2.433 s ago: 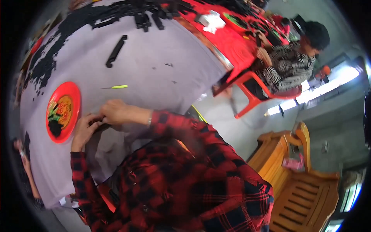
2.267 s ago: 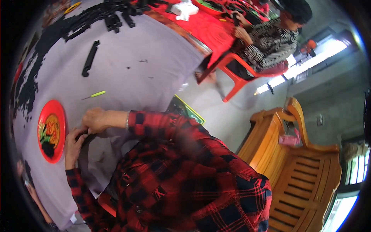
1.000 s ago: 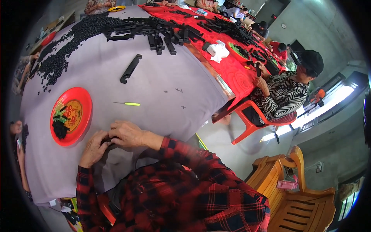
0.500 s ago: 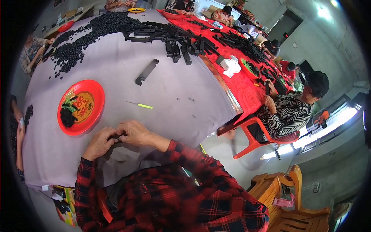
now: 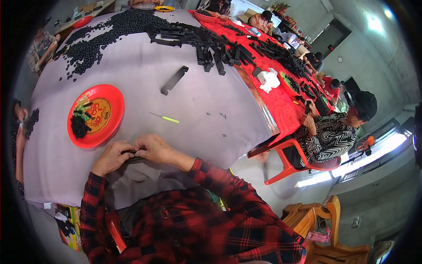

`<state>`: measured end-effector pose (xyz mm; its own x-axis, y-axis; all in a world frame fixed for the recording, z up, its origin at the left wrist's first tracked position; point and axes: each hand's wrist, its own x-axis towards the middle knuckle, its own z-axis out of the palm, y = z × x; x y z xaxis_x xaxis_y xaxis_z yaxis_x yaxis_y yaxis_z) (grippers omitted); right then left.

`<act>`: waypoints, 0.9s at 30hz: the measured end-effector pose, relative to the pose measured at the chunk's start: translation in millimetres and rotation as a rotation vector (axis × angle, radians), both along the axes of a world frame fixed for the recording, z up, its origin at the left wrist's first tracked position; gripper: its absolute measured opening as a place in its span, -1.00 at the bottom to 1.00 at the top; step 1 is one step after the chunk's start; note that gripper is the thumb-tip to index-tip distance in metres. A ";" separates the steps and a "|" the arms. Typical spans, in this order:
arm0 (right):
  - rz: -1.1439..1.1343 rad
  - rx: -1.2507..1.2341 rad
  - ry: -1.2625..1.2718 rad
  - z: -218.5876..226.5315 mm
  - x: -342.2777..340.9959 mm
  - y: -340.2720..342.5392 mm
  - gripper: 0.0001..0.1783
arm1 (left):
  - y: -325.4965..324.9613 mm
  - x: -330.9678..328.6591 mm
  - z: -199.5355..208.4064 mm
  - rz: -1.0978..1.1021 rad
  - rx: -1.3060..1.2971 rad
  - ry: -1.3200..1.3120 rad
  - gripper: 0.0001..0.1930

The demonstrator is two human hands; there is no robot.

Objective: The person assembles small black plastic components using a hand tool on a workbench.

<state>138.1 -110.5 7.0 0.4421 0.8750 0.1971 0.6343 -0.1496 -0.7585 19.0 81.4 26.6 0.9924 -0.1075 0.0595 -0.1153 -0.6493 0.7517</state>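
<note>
My left hand (image 5: pixel 111 157) and my right hand (image 5: pixel 154 148) meet at the near edge of the cloth-covered table, fingers closed on a dark piece (image 5: pixel 134 155) between them. Most of that piece is covered by my fingers, so its shape is unclear. Just beyond my left hand stands a red bowl (image 5: pixel 117 110) with small black pieces (image 5: pixel 79 126) and some green bits in it. A thin pick with a yellow-green handle (image 5: pixel 170 119) lies past my right hand. Farther out rests a single long black part (image 5: pixel 174 80) with notched ends.
A heap of small black round pieces (image 5: pixel 127 24) covers the far left, beside piled long black parts (image 5: pixel 193 37). To the right, a red-covered table (image 5: pixel 285 108) holds more black parts and a white tissue pack (image 5: pixel 268 80). A person in a black cap (image 5: pixel 327 136) sits there on a red chair.
The view has tilted slightly. My hands stay together on the dark piece, with my left thumb and fingers shifted a little and less of the piece showing.
</note>
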 end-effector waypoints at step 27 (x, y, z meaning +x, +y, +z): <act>-0.277 0.169 0.145 15.2 70.3 -36.7 -0.89 | -23.8 -53.9 22.2 0.209 0.268 -0.314 -0.58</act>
